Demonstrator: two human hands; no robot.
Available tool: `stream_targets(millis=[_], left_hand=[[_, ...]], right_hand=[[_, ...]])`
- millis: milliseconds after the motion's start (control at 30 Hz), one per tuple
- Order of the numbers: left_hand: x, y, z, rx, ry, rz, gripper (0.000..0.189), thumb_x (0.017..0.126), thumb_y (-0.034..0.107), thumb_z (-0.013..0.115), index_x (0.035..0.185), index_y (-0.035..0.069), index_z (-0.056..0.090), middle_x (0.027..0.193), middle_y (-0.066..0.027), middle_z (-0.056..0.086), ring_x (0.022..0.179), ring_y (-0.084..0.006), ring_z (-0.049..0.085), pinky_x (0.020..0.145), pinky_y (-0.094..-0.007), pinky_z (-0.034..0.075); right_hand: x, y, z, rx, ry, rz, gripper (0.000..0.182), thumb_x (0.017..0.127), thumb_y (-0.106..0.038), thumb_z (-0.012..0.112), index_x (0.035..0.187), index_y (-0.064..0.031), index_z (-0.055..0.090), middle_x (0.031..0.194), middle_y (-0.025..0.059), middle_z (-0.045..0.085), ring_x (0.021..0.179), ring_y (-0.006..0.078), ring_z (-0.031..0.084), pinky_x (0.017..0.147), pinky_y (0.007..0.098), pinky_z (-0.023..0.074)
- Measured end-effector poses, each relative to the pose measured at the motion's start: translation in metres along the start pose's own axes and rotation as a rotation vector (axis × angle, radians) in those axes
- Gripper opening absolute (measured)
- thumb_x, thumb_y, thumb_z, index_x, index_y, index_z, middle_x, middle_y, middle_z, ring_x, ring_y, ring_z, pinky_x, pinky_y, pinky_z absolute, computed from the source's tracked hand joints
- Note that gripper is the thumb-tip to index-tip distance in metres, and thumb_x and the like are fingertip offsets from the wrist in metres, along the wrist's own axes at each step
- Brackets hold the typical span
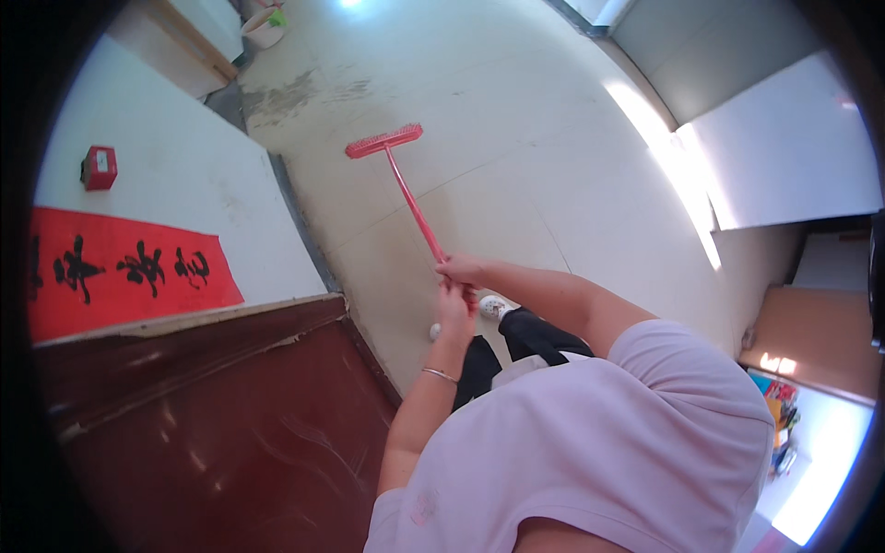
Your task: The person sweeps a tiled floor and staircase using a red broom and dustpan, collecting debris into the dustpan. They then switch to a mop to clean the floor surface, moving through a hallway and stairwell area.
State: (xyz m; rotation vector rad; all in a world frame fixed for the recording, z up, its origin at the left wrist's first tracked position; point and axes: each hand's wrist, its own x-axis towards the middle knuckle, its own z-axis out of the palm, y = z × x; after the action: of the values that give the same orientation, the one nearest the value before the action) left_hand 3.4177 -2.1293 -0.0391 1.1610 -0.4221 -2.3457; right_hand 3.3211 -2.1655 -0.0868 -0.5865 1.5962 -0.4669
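Observation:
A pink-red floor brush with bristles (384, 142) reaches out over the pale tiled floor (498, 200), its head farthest from me. Its long handle runs down to both of my hands. My right hand (462, 270) is closed round the handle, a little higher up it towards the brush head. Just behind it my left hand (456, 301), with a bangle on the wrist, grips the handle close to its near end. The two hands touch or nearly touch, so the handle's end is mostly hidden. Whether the bristles press on the floor I cannot tell.
At left stands a white wall (207, 180) bearing a red paper banner (138, 269) with black writing and a red box (101, 168). A dark red door (263, 442) is below it. Wet-looking marks (290, 97) lie near a bucket (264, 29). White panels (781, 152) stand at right.

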Motion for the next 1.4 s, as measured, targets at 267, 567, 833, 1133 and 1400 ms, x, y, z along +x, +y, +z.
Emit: stream_targets(millis=[267,567,833,1133,1400], left_hand=[[-0.028,-0.022,-0.006,0.456,-0.183,-0.624,0.029,0.085,0.025,0.042,0.106,0.006,0.048,0.094,-0.0054,0.054,0.081,-0.013,0.052,0.072,-0.0245,0.042],[0.074,0.016,0.045,0.551,0.14,-0.494,0.024,0.083,0.02,0.044,0.099,0.002,0.048,0.088,-0.0084,0.054,0.078,-0.0164,0.053,0.066,-0.025,0.044],[0.195,-0.02,0.183,0.926,-0.132,-0.386,0.026,0.082,0.019,0.044,0.1,0.002,0.051,0.08,-0.0037,0.054,0.073,-0.0122,0.051,0.064,-0.0231,0.042],[0.238,-0.072,0.246,1.399,-0.479,-0.516,0.024,0.08,0.019,0.046,0.094,0.002,0.055,0.076,-0.0034,0.055,0.066,-0.0087,0.05,0.059,-0.0216,0.041],[0.286,-0.001,0.23,1.394,-0.267,-0.525,0.021,0.08,0.019,0.047,0.088,0.001,0.056,0.073,-0.0041,0.056,0.062,-0.011,0.052,0.057,-0.0224,0.043]], right_hand=[[-0.132,0.145,-0.096,-0.21,0.148,0.242,0.03,0.078,-0.021,0.044,0.104,-0.0065,0.051,0.066,0.0108,0.051,0.048,0.0149,0.051,0.04,0.0283,0.0405],[0.044,0.138,-0.161,-0.106,0.404,-0.068,0.03,0.076,-0.025,0.046,0.095,-0.0034,0.053,0.064,0.0149,0.057,0.05,0.0261,0.055,0.052,0.0362,0.0448],[-0.002,0.118,-0.267,0.029,0.426,-0.098,0.032,0.077,-0.029,0.048,0.088,-0.0009,0.056,0.075,0.0187,0.057,0.068,0.0292,0.055,0.064,0.0371,0.0425],[-0.242,0.271,-0.224,0.11,0.527,0.44,0.029,0.076,-0.031,0.051,0.09,-0.0055,0.054,0.081,0.0159,0.057,0.077,0.0282,0.055,0.068,0.0374,0.0427],[-0.075,0.21,-0.314,-0.034,0.545,0.343,0.031,0.076,-0.032,0.05,0.089,-0.0045,0.054,0.076,0.0179,0.057,0.071,0.0316,0.056,0.063,0.0412,0.0436]])
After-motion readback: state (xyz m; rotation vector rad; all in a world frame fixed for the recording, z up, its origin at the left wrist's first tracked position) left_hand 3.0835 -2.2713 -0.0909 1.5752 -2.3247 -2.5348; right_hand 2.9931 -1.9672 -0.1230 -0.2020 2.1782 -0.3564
